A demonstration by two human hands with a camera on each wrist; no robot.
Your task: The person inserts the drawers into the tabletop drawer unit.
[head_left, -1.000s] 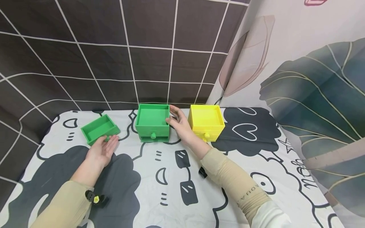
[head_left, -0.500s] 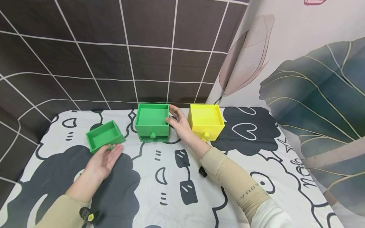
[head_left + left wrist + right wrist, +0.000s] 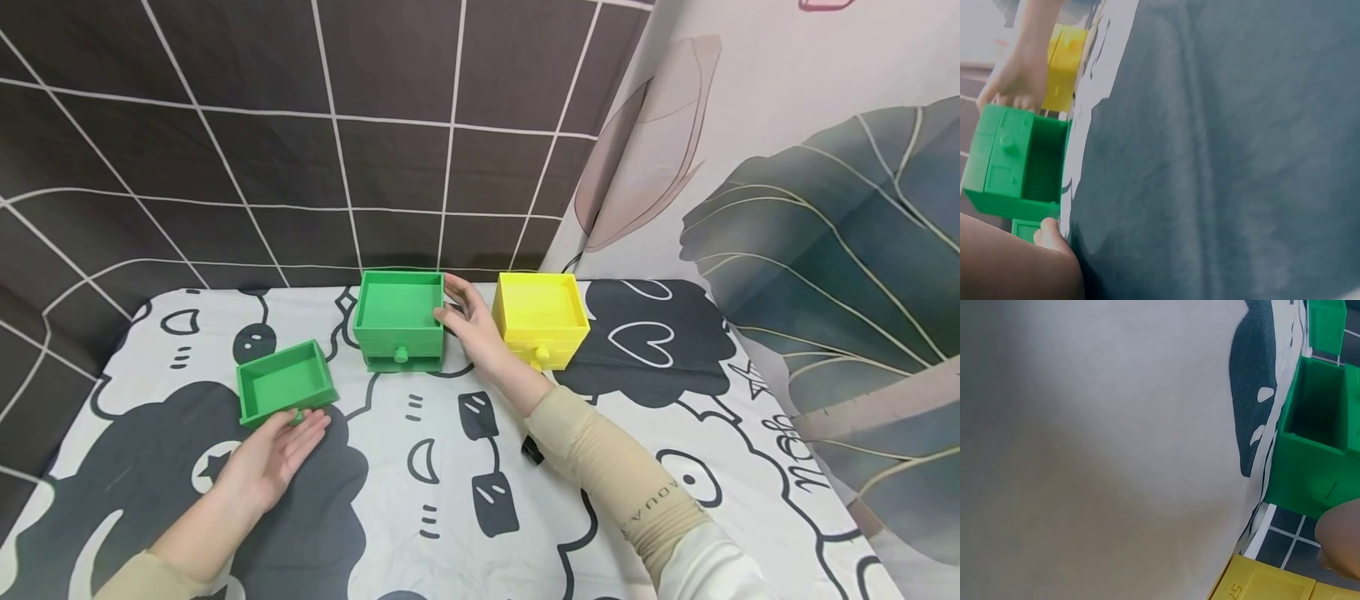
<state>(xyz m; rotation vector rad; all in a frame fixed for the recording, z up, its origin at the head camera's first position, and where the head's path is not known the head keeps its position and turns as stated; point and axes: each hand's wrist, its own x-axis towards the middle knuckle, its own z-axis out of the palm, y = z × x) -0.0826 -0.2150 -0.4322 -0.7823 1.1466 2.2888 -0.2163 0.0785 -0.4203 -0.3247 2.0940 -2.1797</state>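
Observation:
A small empty green drawer (image 3: 288, 380) lies on the left of the printed cloth, angled. My left hand (image 3: 273, 458), palm turned up, pinches its knob between thumb and fingers; in the left wrist view the drawer (image 3: 1026, 230) mostly hides behind the hand. At the middle back stands a green drawer cabinet (image 3: 400, 302), with a tray-like top, one drawer with a round knob and an open slot below it. The slot (image 3: 1316, 403) shows as a dark hollow in the right wrist view. My right hand (image 3: 476, 325) grips the cabinet's right side, thumb at the top rim.
A matching yellow drawer cabinet (image 3: 542, 321) stands just right of my right hand. Behind everything hangs a dark cloth with a white grid (image 3: 390, 167); a pale leaf-patterned curtain (image 3: 825, 250) is at the right. A small black object (image 3: 532, 450) lies beside my right sleeve.
My left hand has drawn the green drawer toward me and a little to the right, turning it slightly straighter. The right hand and both cabinets have stayed in place.

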